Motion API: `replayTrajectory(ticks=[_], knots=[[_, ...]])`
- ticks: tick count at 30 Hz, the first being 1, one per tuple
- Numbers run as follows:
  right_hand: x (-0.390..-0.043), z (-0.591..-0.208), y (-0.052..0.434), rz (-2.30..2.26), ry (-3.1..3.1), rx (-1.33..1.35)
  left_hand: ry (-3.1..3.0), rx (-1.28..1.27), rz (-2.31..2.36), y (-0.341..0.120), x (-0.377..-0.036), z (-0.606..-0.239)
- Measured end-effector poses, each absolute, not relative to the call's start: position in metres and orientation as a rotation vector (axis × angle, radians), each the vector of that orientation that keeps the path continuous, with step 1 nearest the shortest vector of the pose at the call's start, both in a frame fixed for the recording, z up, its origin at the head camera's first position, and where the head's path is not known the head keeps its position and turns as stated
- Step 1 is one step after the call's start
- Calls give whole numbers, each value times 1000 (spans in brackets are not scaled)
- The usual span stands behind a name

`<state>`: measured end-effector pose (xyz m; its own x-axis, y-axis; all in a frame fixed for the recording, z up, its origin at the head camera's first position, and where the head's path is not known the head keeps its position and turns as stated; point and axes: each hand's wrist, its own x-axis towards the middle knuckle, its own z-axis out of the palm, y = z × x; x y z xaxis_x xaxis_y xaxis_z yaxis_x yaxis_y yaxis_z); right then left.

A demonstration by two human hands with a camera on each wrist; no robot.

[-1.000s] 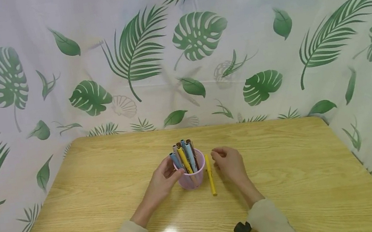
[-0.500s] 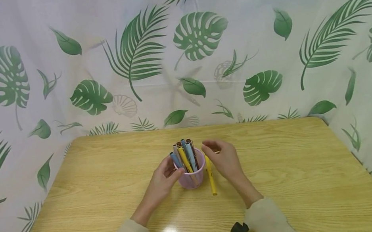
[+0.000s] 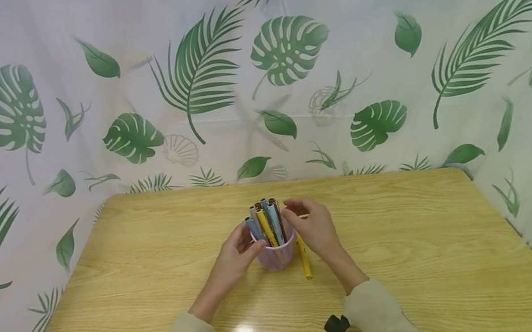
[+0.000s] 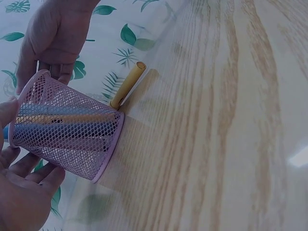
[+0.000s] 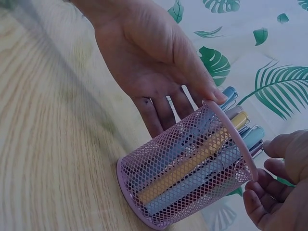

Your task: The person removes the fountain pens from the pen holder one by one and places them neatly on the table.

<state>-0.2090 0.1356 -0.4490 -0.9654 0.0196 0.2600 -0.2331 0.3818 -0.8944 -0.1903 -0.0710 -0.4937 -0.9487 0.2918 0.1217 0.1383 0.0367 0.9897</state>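
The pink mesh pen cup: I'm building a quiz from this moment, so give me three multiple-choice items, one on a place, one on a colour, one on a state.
1. Where does the loose pen lie?
A. on the table beside the cup, on the right hand's side
B. inside the cup
C. at the table's far left corner

2. What colour is that loose pen?
A. red
B. yellow
C. green

3. How does the cup stand?
A. tipped on its side, empty
B. upside down
C. upright with pens in it

Answers:
1 A: the head view shows the loose pen flat on the table next to the pink mesh cup, under the right hand.
2 B: its barrel is plainly yellow.
3 C: the cup rests on its base, the pens in it pointing up, with the left hand against its side.
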Motion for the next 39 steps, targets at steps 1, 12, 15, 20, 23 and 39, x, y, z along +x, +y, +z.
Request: replayTrajectory(ticks=[1,12,15,20,23,39], knots=[[-209,-449,135,1622,-2415,192,2180,457,2055,-71,-190,-493],[-216,-452,133,1606,-2468,215,2170,447,2057,-71,-190,-492],[-219,-454,134,1605,-2482,233,2170,444,2055,-71,-191,-492],[-222,-457,134,1621,-2504,256,2168,441,2053,-72,-191,-492],[-223,-458,134,1638,-2518,258,2165,442,2046,-73,-191,-493],[-227,-460,129,1686,-2592,348,2201,458,2027,-72,-191,-492]])
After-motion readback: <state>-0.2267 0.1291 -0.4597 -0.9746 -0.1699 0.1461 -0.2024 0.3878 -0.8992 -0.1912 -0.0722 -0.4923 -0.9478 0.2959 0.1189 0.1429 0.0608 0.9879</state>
